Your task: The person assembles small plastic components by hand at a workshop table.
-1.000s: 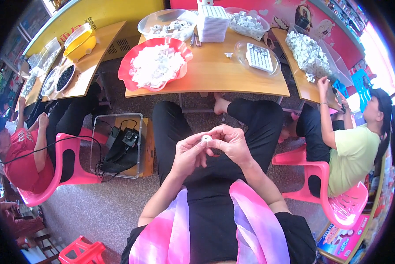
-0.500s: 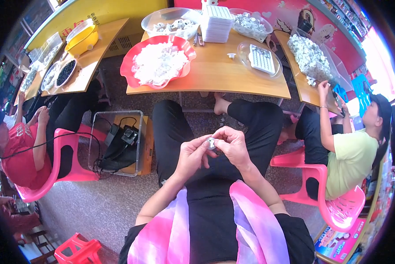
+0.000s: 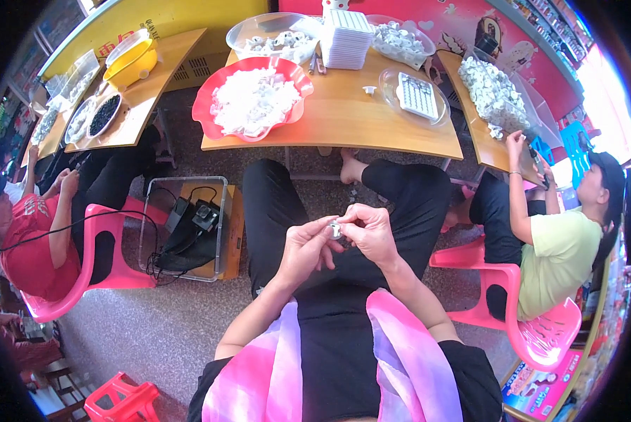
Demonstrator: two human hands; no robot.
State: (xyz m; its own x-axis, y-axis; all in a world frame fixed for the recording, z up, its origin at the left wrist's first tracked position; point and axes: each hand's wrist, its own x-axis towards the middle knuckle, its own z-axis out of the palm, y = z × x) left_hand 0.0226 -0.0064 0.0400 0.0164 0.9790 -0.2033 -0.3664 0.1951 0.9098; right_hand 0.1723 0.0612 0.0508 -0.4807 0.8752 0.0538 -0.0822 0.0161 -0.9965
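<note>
Above my lap, both hands pinch one small round white part (image 3: 335,231); its exact kind is too small to make out. My left hand (image 3: 307,247) grips it from the left with thumb and forefinger, the other fingers curled below. From the right, my right hand (image 3: 369,233) presses thumb and fingertips against it. On the table (image 3: 343,119) ahead, a red wavy-rimmed bowl (image 3: 204,105) holds a heap of white pieces (image 3: 253,98). A single white piece (image 3: 369,90) lies beside a clear dish (image 3: 393,105) with a white tray of small parts (image 3: 419,96).
A stack of white trays (image 3: 346,41) stands between two clear tubs, (image 3: 239,42) and another tub (image 3: 428,48), of white parts. Co-workers sit left (image 3: 41,232) and right (image 3: 562,246) on pink chairs. A clear bin (image 3: 225,232) with cables stands by my left leg.
My hands stay over my lap, and the white part has turned slightly between my fingertips. The left co-worker's hands have shifted a little.
</note>
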